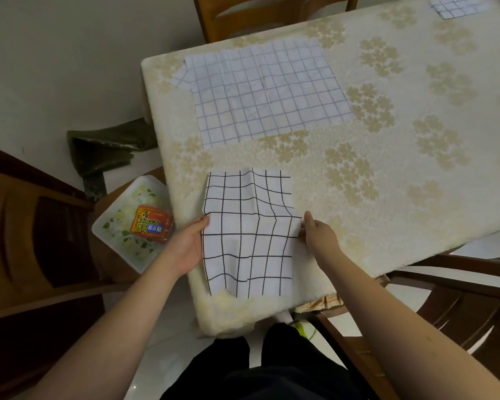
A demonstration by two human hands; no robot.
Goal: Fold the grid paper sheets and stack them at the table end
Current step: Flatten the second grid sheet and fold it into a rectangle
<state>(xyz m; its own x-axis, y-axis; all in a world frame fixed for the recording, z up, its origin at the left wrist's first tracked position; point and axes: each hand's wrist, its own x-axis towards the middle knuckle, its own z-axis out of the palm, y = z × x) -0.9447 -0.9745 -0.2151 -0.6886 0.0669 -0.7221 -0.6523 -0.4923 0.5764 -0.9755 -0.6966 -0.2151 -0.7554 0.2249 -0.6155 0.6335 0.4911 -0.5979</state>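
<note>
Both hands are on the near sheet. The left hand [186, 246] is pinching the left edge of the bold-lined grid sheet [247, 235] about halfway along its length, thumb on top, fingers tucked out of sight beneath. The right hand [319, 235] is gripping the opposite edge at much the same height, fingertips closing on the paper's margin. Between them the sheet is buckling: a ridge is running across the middle, the far half is lying on the tablecloth [387, 174] and the near half is draping toward the table's near edge.

This looks like the opening of a fold, with the paper held at its midline and no crease yet pressed. The next move calls for bringing one half over the other, lining up the corners and grid lines, then running a palm along the fold to flatten it. The paper is already rumpled, so it may want smoothing first or the edges will skew.

Further out, a larger, fainter grid sheet [267, 88] is lying open and unfolded toward the table's left side, creased but flat, with a corner of another sheet peeking from under its left end. Well beyond, at the far end of the table, a small folded grid piece [456, 6] is sitting, apparently the start of the stack. So most of the job seems to be waiting. Off the table to the left, a white tray [113, 241] carrying an orange packet [150, 225] is resting on a chair.
</note>
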